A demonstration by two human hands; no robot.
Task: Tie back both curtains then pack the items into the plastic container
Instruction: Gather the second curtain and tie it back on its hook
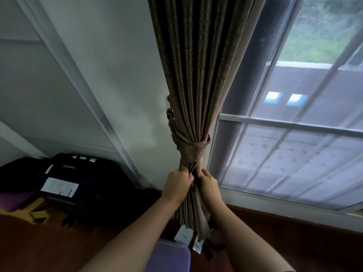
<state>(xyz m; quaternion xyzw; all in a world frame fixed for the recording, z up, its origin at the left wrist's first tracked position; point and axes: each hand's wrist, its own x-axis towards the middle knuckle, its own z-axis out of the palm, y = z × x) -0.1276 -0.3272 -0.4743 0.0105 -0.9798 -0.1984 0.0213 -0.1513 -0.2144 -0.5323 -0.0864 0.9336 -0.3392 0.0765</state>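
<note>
Left hand (pixel 177 183): fingers are closing tight on the curtain (pixel 193 75) folds.
Right hand (pixel 209 186): fingers are gripping the same folds.
Tieback (pixel 193 147): is cinching the curtain just above both fists.

Both forearms raised forward, left hand (pixel 177 182) and right hand (pixel 209 186) side by side, fingers clenched

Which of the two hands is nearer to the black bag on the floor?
The left. The left hand grips the curtain below the tieback, on the side toward the black bag. The right hand grips the same bunch on the window side, farther away.
</note>
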